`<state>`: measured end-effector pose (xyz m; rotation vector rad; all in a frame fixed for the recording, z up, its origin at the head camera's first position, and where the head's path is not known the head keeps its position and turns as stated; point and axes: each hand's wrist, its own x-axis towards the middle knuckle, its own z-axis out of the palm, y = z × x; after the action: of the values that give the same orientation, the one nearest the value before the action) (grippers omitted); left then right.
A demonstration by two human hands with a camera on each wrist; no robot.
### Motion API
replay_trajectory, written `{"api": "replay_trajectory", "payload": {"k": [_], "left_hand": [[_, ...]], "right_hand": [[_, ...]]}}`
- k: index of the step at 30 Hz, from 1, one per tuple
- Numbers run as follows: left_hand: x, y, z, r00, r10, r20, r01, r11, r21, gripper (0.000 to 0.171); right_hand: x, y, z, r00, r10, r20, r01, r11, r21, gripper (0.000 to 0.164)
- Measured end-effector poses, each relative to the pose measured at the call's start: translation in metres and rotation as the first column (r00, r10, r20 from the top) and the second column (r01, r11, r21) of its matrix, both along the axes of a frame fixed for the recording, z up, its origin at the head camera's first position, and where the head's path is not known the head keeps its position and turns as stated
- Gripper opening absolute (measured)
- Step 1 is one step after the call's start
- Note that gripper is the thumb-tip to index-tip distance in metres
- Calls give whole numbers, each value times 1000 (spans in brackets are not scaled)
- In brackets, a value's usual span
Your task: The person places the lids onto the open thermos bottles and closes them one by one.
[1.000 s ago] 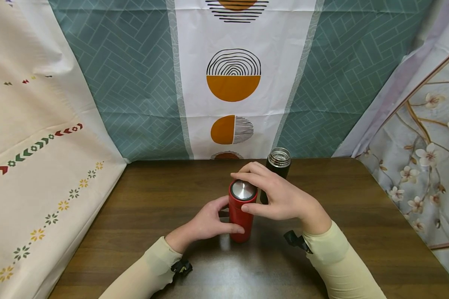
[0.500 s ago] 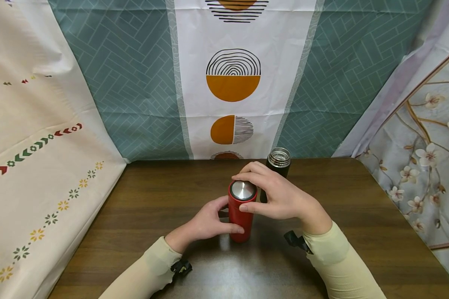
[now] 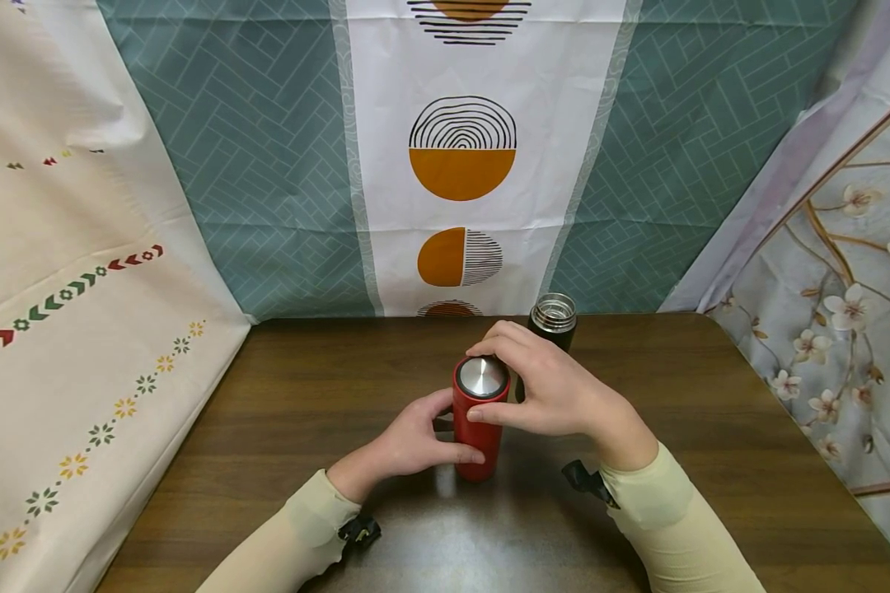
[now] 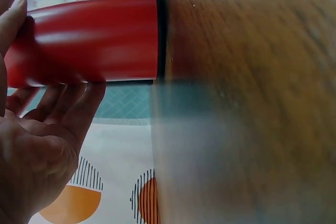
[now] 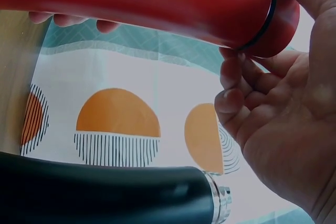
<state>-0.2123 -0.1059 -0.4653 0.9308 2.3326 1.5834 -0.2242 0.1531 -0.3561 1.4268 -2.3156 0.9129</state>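
Brown wood-grain tabletop (image 3: 326, 371) bearing, near centre, an upright red cylindrical flask (image 3: 478, 432); left hand (image 3: 415, 435), at nine o'clock, grips its body, right hand (image 3: 552, 385) its silver-topped red lid (image 3: 482, 377); steel-necked black cylindrical flask (image 3: 556, 336) at one o'clock.

We see the right hand (image 3: 549, 383) turned slightly round the lid (image 3: 484, 376) of the red bottle (image 3: 476, 436), thumb (image 3: 485, 413) farther left and fingertips (image 3: 478, 348) farther right than before.
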Motion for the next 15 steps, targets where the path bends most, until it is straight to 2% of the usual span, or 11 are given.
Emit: {"api": "replay_trajectory", "payload": {"k": [6,15], "left_hand": [[0,0,0,1000,-2,-14,2,1000,-3,64],[-1,0,-1,1000,-7,-4,7,1000,3,64]], "right_hand": [[1,-3,1,999,-27,-25,27,1000,-6,53],[3,-7,0,996,-89,-19,89,996,-2,57]]}}
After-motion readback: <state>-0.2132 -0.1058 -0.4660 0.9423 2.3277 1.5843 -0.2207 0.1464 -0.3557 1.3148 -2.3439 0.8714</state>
